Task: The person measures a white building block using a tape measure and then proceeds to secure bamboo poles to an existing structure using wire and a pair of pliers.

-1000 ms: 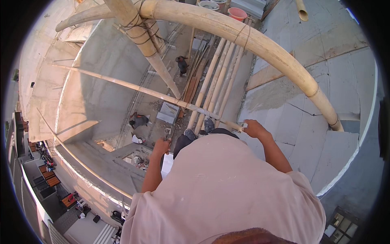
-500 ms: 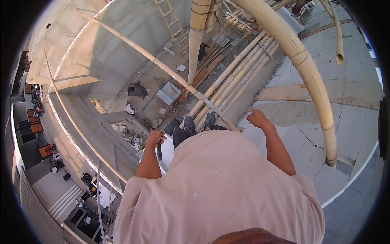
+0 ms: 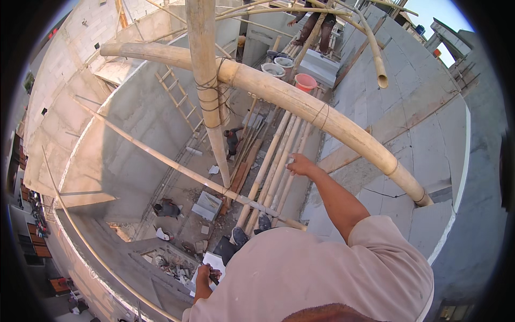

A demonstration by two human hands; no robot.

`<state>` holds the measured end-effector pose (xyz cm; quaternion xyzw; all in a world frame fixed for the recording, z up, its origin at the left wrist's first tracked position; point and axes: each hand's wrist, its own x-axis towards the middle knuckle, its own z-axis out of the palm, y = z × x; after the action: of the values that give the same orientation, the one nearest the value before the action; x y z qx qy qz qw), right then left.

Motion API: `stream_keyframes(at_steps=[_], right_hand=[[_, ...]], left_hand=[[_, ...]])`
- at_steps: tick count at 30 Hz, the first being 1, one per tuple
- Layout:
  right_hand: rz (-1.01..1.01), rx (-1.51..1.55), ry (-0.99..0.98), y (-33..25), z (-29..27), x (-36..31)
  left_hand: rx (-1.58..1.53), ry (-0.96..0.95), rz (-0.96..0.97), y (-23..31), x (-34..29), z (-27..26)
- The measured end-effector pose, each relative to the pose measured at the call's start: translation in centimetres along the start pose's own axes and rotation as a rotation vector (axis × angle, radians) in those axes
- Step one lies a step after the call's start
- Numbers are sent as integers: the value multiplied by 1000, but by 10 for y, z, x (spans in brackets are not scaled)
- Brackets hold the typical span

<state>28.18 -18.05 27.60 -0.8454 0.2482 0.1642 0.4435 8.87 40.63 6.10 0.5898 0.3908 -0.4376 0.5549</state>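
Observation:
My left hand (image 3: 204,276), low in the view near my body, is closed around a dark, narrow handle (image 3: 214,278); the rest of that tool cannot be made out. My right arm stretches forward, and my right hand (image 3: 302,165) is held with its fingers pinched together. Something small and pale may be at its fingertips, too small to name. Beneath me, my dark shoes (image 3: 239,236) stand by several long bamboo poles (image 3: 279,161) laid side by side. A block wall (image 3: 375,177) with a grey mortar band runs to the right of my right hand.
A thick bamboo pole (image 3: 279,95) crosses in front, tied with wire to an upright pole (image 3: 203,59). Far off are a red bucket (image 3: 306,82) and a person (image 3: 323,29) on the poles. Two people are below, one beside planks (image 3: 249,166). A bamboo ladder (image 3: 179,99) leans left.
My view has tilted up and turned right, bringing buckets and the far person into sight. My right arm has stretched forward. My left hand still grips the dark handle.

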Motion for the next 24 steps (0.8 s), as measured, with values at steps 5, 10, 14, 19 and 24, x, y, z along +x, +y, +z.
stream_keyframes(at_steps=[5, 10, 14, 19, 24], right_hand=[[66, -15, -120, 14, 23, -3], [231, 227, -115, 41, 20, -32], [229, 355, 6, 64, -1, -25], [172, 373, -19, 75, -3, -6], [41, 208, -272, 23, 51, -36]], left_hand=[[-193, -12, -101, -9, 12, -7], [-115, 89, -46, 6, -6, -4], [-125, 191, 35, -1, -4, -8], [17, 639, 412, 28, -32, 7], [-316, 700, 758, 104, -80, 46]])
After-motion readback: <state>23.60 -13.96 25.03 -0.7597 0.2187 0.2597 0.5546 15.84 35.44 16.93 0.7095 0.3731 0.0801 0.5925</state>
